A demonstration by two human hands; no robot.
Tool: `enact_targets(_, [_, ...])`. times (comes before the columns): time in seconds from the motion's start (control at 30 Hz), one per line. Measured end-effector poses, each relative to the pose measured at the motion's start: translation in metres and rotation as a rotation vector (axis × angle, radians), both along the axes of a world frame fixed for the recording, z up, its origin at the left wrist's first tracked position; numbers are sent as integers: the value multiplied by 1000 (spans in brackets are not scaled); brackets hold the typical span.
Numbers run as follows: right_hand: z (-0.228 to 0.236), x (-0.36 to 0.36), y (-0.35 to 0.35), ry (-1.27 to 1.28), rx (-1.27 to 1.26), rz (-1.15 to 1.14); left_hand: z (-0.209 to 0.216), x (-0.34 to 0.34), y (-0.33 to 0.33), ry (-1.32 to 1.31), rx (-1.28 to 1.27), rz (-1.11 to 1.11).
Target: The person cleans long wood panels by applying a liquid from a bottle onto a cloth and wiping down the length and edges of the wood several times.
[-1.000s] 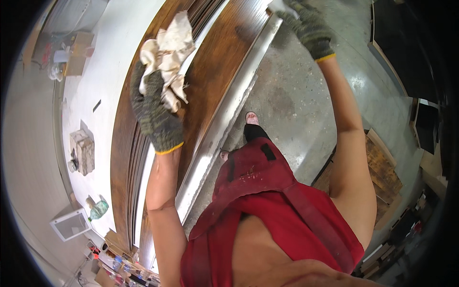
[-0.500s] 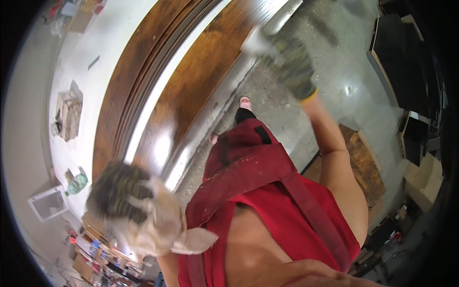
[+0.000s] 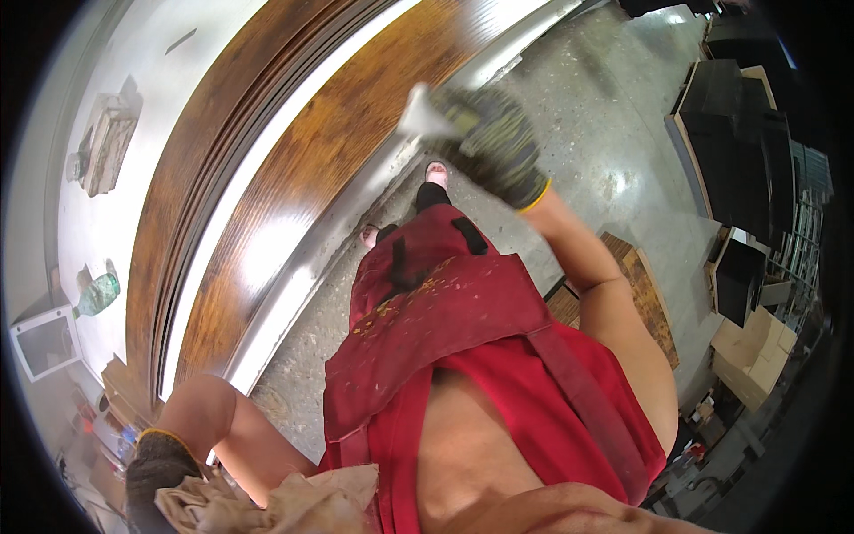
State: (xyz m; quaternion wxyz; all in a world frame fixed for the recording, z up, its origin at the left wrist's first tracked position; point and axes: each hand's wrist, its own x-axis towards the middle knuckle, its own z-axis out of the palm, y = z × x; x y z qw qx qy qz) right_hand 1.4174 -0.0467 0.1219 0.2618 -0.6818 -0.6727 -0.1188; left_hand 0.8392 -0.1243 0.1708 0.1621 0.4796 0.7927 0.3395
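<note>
In a camouflage work glove with a yellow cuff, my right hand (image 3: 494, 147) is closed round a white wedge-shaped piece (image 3: 422, 116), too blurred to name. That piece is at the front edge of a brown wood-grain board (image 3: 294, 191); whether they touch I cannot tell. My left hand (image 3: 158, 476), gloved alike, is low at the left near my body. It grips a crumpled beige rag (image 3: 276, 503), which partly hides its fingers. Behind the first board, across a white gap, another dark wood-grain board (image 3: 191, 160) lies on the white table (image 3: 147, 53).
On the table stand a pale block (image 3: 111, 147) and a green bottle (image 3: 98, 294), with a white square frame (image 3: 46, 343) nearby. Black panels (image 3: 738, 142), a cardboard box (image 3: 752, 356) and a wood-grain board (image 3: 654, 303) are on the floor at right.
My left hand with the rag has drawn down and left, away from the boards. My right hand has moved left and slightly down with the white piece. The whole view has shifted.
</note>
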Motion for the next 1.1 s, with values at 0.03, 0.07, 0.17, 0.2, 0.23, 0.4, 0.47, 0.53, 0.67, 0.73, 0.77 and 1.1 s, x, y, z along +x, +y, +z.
enact_targets(0.03, [-18, 25, 2, -124, -57, -69, 4, -11, -6, 8, -2, 21])
enact_targets(0.07, [-19, 47, 1, -205, -41, -140, 8, -21, -12, 20, -5, 39])
enact_targets(0.17, [-9, 89, 13, 111, 155, -241, 14, -47, -32, 49, -23, 93])
enact_targets(0.2, [1, 79, 14, 14, 96, -269, 16, -56, -35, 56, -26, 105])
enact_targets(0.23, [6, 69, 12, -84, 36, -299, 18, -64, -37, 58, -28, 113])
enact_targets(0.4, [-23, -50, -13, -98, 65, -39, 2, -95, -28, 45, -47, 83])
enact_targets(0.47, [-6, -131, 16, 146, -139, 223, 3, -105, -86, 57, -42, 235])
enact_targets(0.53, [0, -150, 11, 113, -210, 234, -7, -113, -70, 33, -53, 181])
enact_targets(0.67, [-27, -76, -19, -154, -51, 76, -14, -126, -28, -9, -69, 35])
enact_targets(0.73, [-2, -33, -21, -134, -57, -56, -11, -133, -26, 1, -74, 27])
enact_targets(0.77, [-2, -42, 28, -114, 27, 58, -2, -138, -80, 26, -58, 165])
enact_targets(1.1, [15, -133, 39, -284, -273, 455, -51, -65, -68, -122, -115, 73])
